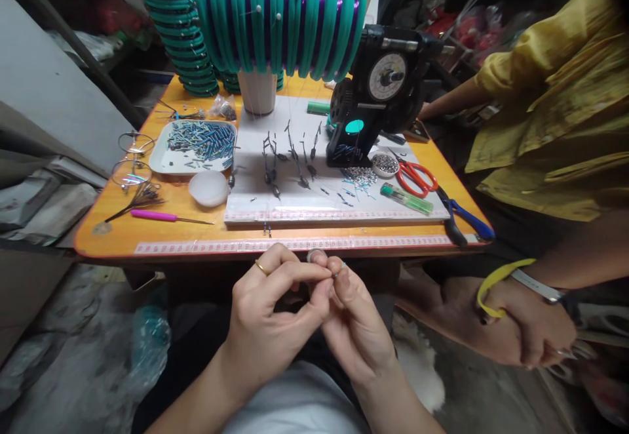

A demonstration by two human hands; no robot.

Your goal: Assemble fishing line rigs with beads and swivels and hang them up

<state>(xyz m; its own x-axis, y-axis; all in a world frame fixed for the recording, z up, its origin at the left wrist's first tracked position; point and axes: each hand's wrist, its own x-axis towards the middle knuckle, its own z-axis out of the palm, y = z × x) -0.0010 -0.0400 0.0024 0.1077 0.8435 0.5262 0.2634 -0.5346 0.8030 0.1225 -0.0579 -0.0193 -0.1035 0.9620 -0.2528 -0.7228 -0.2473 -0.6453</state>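
Observation:
My left hand (275, 309), with a gold ring on one finger, is closed in a pinch just in front of the table edge. My right hand (361, 322) is also pinched shut, its fingertips meeting those of the left. Between them is a tiny dark piece, mostly hidden by the fingers and too small to name. Beyond the hands, a white board (295, 201) carries several dark weighted line rigs (270, 175) and small loose pieces. Teal foam spools (280, 21) wound with purple line hang over it.
A white tray (157, 158) of small blue tubes, a white bowl (208, 189) and a pink-handled hook tool (154, 216) lie left. Right are a black counter machine (383, 103), orange scissors (417, 177) and blue-handled pliers (469, 219). Another person in a yellow shirt (545, 99) is close at right.

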